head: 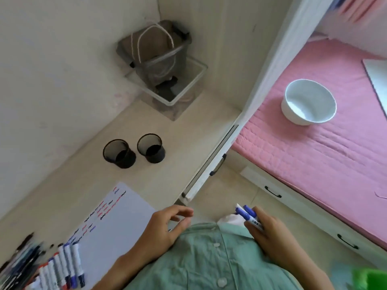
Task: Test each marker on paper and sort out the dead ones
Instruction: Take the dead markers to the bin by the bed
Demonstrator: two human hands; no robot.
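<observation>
Pinching two blue-capped markers (pixel 249 216) in its closed grip, right hand (pixel 270 235); left hand (pixel 165 225) loosely open beside.

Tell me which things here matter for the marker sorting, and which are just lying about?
Job: blue markers in right hand; left hand free; test paper; marker row; two mesh cups.

Lying about: white bowl, pink mattress, grey basket.
</observation>
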